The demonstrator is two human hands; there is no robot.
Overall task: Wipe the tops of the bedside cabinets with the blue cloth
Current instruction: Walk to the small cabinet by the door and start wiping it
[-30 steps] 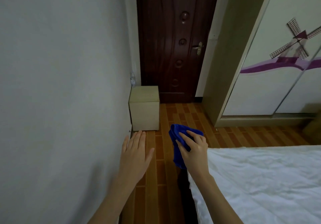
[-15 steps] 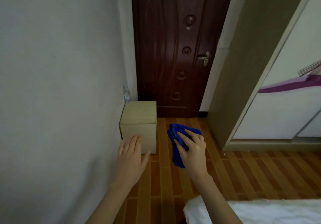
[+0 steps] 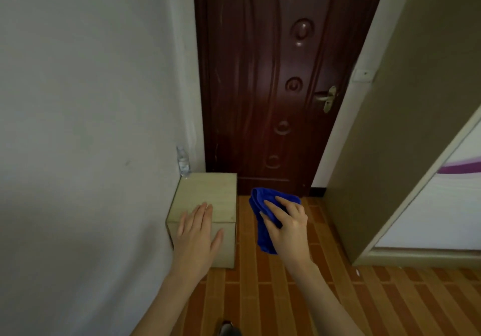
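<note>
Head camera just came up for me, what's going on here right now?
A person stands facing a small beige bedside cabinet set against the wall beside a dark wooden door. The right hand holds a bunched blue cloth above the floor, off the cabinet. The left hand is open, in front of the cabinet's near edge. A plastic water bottle stands in its back corner.

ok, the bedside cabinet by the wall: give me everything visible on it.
The bedside cabinet is a small, pale beige, box-shaped unit with a faint wood-grain look. It stands upright on the floor, its left side against the wall, just in front of the dark door. No handle shows. A clear bottle stands at its back left corner. The open left hand overlaps its front edge; contact cannot be told. The blue cloth is apart from it.
</note>
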